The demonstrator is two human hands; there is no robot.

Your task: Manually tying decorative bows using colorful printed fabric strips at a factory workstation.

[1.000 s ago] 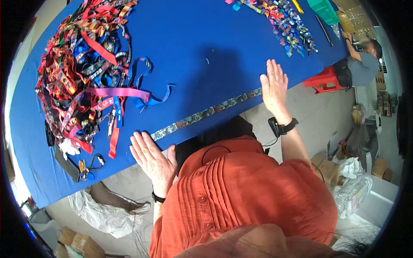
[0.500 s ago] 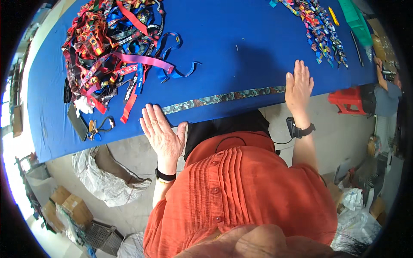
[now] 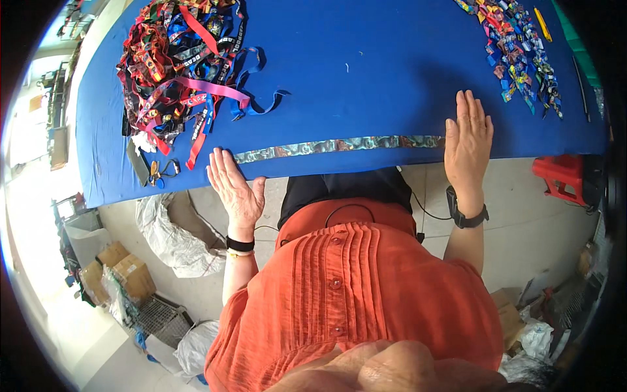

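A printed strap point(image 3: 339, 146), dark with teal and brown patches, lies flat and stretched along the near edge of the blue-covered table point(image 3: 339, 85). Over its left end rests my left hand point(image 3: 235, 193), palm down with fingers straight and the thumb apart. At the strap's right end my right hand point(image 3: 467, 147) lies flat, fingers pointing away from me. Both ends of the strap are at or under the hands, so I cannot see them fully. Neither hand grips anything.
Beyond my left hand is a heap of tangled lanyards point(image 3: 163, 78). Bundled colourful straps point(image 3: 516, 59), a yellow cutter point(image 3: 543, 25) and a thin dark rod point(image 3: 580, 88) lie far right. A black flat case point(image 3: 138, 163) sits near left. A red stool point(image 3: 562, 178) stands right.
My view has shifted, so the table contents sit differently in the picture. The right hand has moved slightly to the right along the strap's end. Both hands stay flat.
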